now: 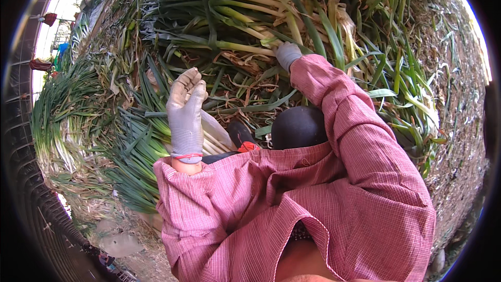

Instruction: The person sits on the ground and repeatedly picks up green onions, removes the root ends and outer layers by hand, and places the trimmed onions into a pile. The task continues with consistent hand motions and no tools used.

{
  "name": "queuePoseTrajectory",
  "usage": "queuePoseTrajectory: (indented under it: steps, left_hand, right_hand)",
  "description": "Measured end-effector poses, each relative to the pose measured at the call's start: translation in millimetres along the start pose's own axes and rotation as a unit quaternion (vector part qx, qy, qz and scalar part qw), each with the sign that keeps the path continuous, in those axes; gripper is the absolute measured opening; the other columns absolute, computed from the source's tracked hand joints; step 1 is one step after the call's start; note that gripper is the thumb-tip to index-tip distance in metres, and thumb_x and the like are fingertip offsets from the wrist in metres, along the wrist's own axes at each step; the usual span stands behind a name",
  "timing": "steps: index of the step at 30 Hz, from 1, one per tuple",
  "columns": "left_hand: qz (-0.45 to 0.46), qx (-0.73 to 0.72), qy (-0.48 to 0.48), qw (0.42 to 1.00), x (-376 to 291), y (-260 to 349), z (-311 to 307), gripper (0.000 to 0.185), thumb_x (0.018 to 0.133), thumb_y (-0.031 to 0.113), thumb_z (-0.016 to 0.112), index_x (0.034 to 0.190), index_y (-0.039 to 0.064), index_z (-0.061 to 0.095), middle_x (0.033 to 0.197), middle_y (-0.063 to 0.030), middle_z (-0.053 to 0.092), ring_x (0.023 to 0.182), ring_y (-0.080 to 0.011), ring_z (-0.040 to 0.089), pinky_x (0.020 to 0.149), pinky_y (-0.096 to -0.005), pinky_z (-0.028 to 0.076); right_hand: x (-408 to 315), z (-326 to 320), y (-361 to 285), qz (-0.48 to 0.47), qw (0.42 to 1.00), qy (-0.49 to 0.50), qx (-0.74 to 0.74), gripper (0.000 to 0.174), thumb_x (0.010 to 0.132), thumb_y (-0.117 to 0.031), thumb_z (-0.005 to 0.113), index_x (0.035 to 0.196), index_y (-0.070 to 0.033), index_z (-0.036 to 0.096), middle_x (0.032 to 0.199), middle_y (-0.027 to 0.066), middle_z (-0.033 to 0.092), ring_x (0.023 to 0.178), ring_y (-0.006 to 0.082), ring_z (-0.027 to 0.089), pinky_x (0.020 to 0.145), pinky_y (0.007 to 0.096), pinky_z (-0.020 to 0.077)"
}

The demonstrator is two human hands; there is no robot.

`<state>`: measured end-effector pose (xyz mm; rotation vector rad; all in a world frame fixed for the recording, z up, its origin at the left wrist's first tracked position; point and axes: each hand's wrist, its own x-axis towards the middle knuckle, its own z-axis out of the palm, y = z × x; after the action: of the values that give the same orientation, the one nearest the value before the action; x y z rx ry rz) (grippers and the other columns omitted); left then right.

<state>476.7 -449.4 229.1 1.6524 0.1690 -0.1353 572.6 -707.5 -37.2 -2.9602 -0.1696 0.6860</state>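
Observation:
My left hand (187,103), in a pale soiled work glove with a red band at the wrist, is raised with its fingers loosely curled. Nothing shows in it. Farther out, my right hand (288,55), gloved too, grips the pale lower end of a long green onion stalk (250,48); its fingertips are partly hidden. A large pile of long green onions (235,6) lies there, green leaves to the left and pale stems to the right. Close by my left forearm, a bunch of green onions (137,156) lies on the ground, partly covered by my sleeve.
Dry leaf scraps (250,90) litter the ground between my hands. More green onions (64,133) lie at far left. Loose leafy stalks (415,113) are on the right, beside debris-strewn soil (454,156). My dark-clad knee (299,127) and a shoe (239,132) are below.

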Motion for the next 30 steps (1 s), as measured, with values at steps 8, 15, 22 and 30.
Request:
queuePoseTrajectory:
  steps: [8,15,22,30]
  left_hand:
    - [-0.146,-0.021,0.001,0.989,32,-32,10,0.049,0.092,0.016,0.065,0.133,-0.002,0.046,0.118,-0.0113,0.056,0.107,-0.0214,0.056,0.089,-0.0345,0.050]
    - [-0.323,-0.325,0.019,0.889,78,-74,59,0.039,0.093,0.036,0.065,0.108,0.003,0.052,0.093,-0.0134,0.056,0.079,-0.0316,0.058,0.073,-0.0500,0.054]
    - [-0.274,-0.310,0.217,0.884,95,-106,95,0.026,0.096,0.027,0.061,0.098,0.002,0.055,0.079,-0.0057,0.057,0.058,-0.0161,0.055,0.053,-0.0324,0.050]
    - [-0.210,-0.411,0.330,0.824,114,-114,55,0.030,0.094,0.030,0.064,0.097,0.004,0.048,0.074,-0.0023,0.052,0.050,-0.0108,0.047,0.042,-0.0249,0.045]
  right_hand:
    - [-52,-84,5,-0.141,0.941,-0.158,0.264,0.040,0.075,-0.032,0.068,0.106,-0.007,0.069,0.100,0.0161,0.069,0.090,0.0296,0.066,0.081,0.0386,0.0514]
    - [-147,-159,-18,-0.322,0.809,-0.146,0.470,0.049,0.092,-0.042,0.060,0.113,0.001,0.066,0.096,0.0116,0.067,0.088,0.0133,0.060,0.081,0.0331,0.0474]
    - [-231,-161,-11,-0.243,0.878,-0.042,0.410,0.045,0.098,-0.044,0.051,0.111,-0.003,0.065,0.086,0.0154,0.068,0.077,0.0281,0.066,0.074,0.0401,0.0516]
    - [-376,-105,102,-0.097,0.963,0.147,0.203,0.018,0.089,-0.026,0.061,0.089,-0.010,0.069,0.070,0.0142,0.063,0.062,0.0327,0.063,0.060,0.0447,0.0502]
